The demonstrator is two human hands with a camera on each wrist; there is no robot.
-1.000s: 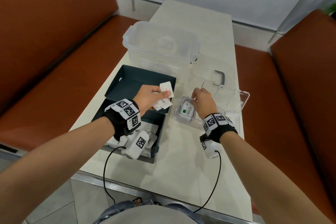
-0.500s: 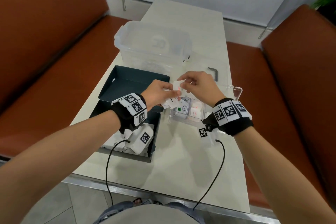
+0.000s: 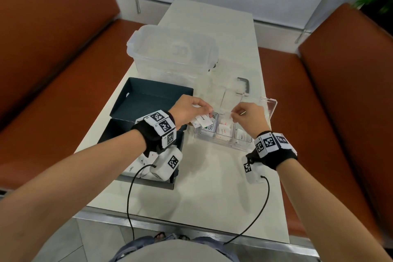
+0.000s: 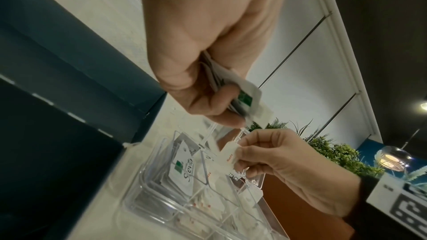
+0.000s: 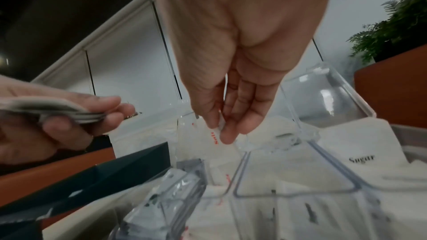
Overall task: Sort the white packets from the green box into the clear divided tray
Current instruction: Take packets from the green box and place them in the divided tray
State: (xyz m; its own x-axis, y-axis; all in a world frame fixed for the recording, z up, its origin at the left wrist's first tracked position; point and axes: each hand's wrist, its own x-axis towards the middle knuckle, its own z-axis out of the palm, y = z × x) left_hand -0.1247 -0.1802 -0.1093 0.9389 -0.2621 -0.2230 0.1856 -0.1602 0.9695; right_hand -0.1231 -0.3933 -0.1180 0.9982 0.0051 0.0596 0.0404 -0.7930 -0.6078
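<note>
Centrally, on the pale table (image 3: 212,187), the clear divided tray (image 3: 270,117) lies just right of the open green box (image 3: 148,95). Both hands work above the tray's near row of compartments.

Left hand (image 3: 187,110): fingers and thumb curled round a small stack of white packets (image 3: 201,121), held just above the tray's near-left corner. The left wrist view shows the stack (image 4: 240,94) fanned slightly, with a green mark on the outermost packet.

Right hand (image 3: 248,117): thumb and fingertips pinch a single white packet with red lettering (image 5: 213,138) over the middle compartment. In the left wrist view this single packet (image 4: 228,154) hangs edge-down, apart from the packets below it.

Tray contents: the near-left compartment holds packets with a green logo (image 3: 209,127); the middle one holds packets with red print (image 3: 225,132); the near-right one holds further white packets (image 3: 242,136), one reading "Sugar" (image 5: 360,159) in the right wrist view. The far compartments look unfilled, though glare makes this uncertain.

Green box: more white packets (image 3: 140,164) lie in its near half, partly hidden by the left wrist camera (image 3: 168,161).

Behind the box and tray stands a large translucent lidded container (image 3: 172,53). Orange-brown bench seats (image 3: 53,83) flank the table.
</note>
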